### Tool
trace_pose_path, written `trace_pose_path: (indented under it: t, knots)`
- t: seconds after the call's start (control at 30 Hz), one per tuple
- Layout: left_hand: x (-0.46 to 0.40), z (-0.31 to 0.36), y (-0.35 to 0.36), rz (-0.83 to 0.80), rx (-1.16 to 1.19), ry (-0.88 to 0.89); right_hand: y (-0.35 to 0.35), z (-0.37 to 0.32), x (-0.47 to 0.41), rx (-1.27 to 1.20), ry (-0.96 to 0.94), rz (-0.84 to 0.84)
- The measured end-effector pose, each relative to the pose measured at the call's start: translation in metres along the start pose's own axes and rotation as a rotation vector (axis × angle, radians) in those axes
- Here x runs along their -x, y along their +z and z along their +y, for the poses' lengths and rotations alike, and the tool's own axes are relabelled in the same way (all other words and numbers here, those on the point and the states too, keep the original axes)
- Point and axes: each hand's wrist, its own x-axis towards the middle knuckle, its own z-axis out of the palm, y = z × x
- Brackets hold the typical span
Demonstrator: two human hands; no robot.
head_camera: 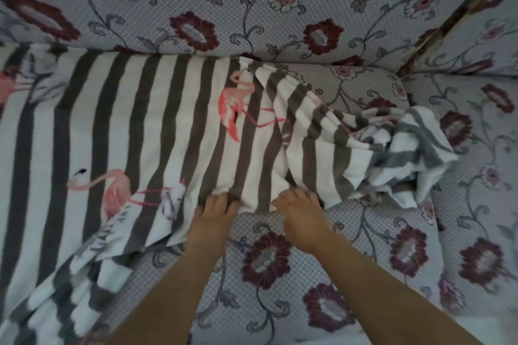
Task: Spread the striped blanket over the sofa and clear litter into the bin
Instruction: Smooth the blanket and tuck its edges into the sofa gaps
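The flowery sofa has a striped blanket on it. The left hand and right hand both grip its near edge.

wooden strip at the upper right corner

Blanket lies across the sofa seat, flat on the left, bunched up toward the right. Backrest sits behind it. Left hand and right hand sit side by side on its near edge, bare seat in front.
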Motion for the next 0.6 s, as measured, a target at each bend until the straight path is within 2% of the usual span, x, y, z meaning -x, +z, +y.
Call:
trace_pose_path:
  t: [0.07, 0.1, 0.17, 0.23, 0.33, 0.4, 0.43, 0.5, 0.6]
  knots:
    - [-0.010, 0.007, -0.002, 0.172, -0.068, -0.021, 0.015, 0.016, 0.016, 0.017, 0.058, 0.034]
    - [-0.015, 0.007, -0.008, 0.183, -0.078, -0.022, 0.019, 0.024, 0.022, 0.038, 0.077, 0.067]
    - [-0.026, 0.007, -0.023, 0.146, 0.026, -0.058, 0.022, 0.041, 0.033, 0.096, 0.114, 0.133]
    - [-0.037, 0.003, -0.039, 0.199, 0.221, -0.209, 0.017, 0.058, 0.038, 0.138, 0.147, 0.130]
    - [-0.039, -0.013, -0.079, 0.472, 0.444, -0.419, -0.007, 0.080, 0.034, 0.161, 0.172, 0.111]
    - [-0.035, -0.029, -0.113, 0.663, 0.444, -0.483, -0.028, 0.088, 0.027, 0.163, 0.188, 0.148]
    - [-0.034, -0.039, -0.126, 0.727, 0.387, -0.513, -0.038, 0.088, 0.024, 0.167, 0.184, 0.184]
    - [-0.034, -0.059, -0.145, 0.753, 0.355, -0.626, -0.054, 0.083, 0.021, 0.171, 0.174, 0.307]
    - [-0.039, -0.068, -0.151, 0.777, 0.739, -0.799, -0.062, 0.069, 0.019, 0.158, 0.270, 0.580]
